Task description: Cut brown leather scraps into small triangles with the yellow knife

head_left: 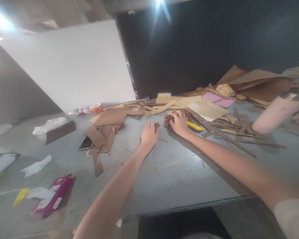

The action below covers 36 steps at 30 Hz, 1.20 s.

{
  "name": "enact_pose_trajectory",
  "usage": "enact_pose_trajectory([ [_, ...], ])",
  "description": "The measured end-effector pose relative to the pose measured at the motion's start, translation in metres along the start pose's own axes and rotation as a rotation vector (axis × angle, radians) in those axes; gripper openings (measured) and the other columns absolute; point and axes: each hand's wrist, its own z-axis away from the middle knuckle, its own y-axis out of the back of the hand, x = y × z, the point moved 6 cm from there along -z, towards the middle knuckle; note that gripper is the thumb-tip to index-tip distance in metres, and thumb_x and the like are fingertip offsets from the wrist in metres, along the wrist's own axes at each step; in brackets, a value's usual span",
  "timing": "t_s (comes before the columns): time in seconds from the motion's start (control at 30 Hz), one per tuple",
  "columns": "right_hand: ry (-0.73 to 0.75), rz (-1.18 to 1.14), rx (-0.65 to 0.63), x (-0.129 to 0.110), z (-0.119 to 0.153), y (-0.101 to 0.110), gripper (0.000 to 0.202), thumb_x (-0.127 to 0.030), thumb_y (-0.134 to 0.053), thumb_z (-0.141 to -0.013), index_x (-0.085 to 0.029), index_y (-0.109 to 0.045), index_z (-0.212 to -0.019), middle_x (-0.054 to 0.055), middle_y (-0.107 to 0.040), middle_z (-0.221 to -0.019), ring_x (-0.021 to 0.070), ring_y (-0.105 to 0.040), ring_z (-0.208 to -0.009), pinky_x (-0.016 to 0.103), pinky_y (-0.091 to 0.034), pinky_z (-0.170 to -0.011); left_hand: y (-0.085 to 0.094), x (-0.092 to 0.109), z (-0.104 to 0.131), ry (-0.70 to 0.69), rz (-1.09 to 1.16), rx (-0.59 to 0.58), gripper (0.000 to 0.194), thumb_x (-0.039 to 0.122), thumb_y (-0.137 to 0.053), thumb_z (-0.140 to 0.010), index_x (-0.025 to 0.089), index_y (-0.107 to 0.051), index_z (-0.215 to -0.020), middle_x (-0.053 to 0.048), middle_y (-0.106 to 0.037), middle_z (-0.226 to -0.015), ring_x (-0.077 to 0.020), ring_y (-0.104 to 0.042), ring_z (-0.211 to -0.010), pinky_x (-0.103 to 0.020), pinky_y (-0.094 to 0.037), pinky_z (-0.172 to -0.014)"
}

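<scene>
My left hand [149, 134] rests low on the grey table, its fingers curled over what may be a small brown scrap; the fingertips are blurred. To its right, my right hand [179, 123] has its fingers spread over a small heap of brown scraps [167, 120], touching them. Just right of that hand lies a yellow cutter [195, 125]. Brown strips [234, 127] are scattered farther right. On the left, brown sheet pieces [109, 122] lie in a loose stack, partly covering a phone [86, 143].
A pink bottle [276, 114] leans at the right. Large brown sheets [261, 81] lie at the back right. A purple tissue pack [53, 196] is near the left front. A white panel [72, 66] and a red cup [96, 108] are at the back. The table's front edge [189, 207] is near.
</scene>
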Motion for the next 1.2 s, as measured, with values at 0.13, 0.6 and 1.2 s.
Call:
enact_pose_trajectory([
  [0.13,0.102,0.086,-0.105,-0.002,0.002,-0.015,0.021,-0.028,-0.061,-0.1,-0.02,-0.077,-0.11,0.019,-0.063,-0.133,0.0419,-0.049,-0.129,0.056,-0.041,-0.104,-0.001,-0.004,0.001,0.011,-0.054,0.009,0.032,0.014,-0.059,-0.101,0.021,-0.064,-0.131,-0.016,-0.069,-0.131,-0.0353,-0.057,-0.129,-0.05,-0.048,-0.109],
  [0.6,0.138,-0.562,0.066,-0.023,0.008,0.011,0.018,-0.041,-0.057,-0.104,-0.025,-0.064,-0.1,0.007,-0.076,-0.094,0.0251,-0.07,-0.084,0.036,-0.053,-0.078,0.0,-0.009,-0.004,-0.03,0.211,0.105,0.032,0.016,-0.045,-0.106,0.019,-0.067,-0.13,-0.017,-0.071,-0.129,-0.0347,-0.06,-0.126,-0.052,-0.047,-0.112],
  [1.2,0.102,-0.706,-0.229,-0.045,0.016,0.011,0.028,-0.05,-0.058,-0.101,-0.026,-0.062,-0.086,0.001,-0.074,-0.078,0.0214,-0.068,-0.073,0.033,-0.052,-0.072,-0.018,-0.03,-0.012,0.146,0.985,-0.013,0.049,0.064,-0.079,-0.09,0.019,-0.066,-0.104,-0.004,-0.075,-0.076,-0.0169,-0.067,-0.063,-0.028,-0.049,-0.063],
])
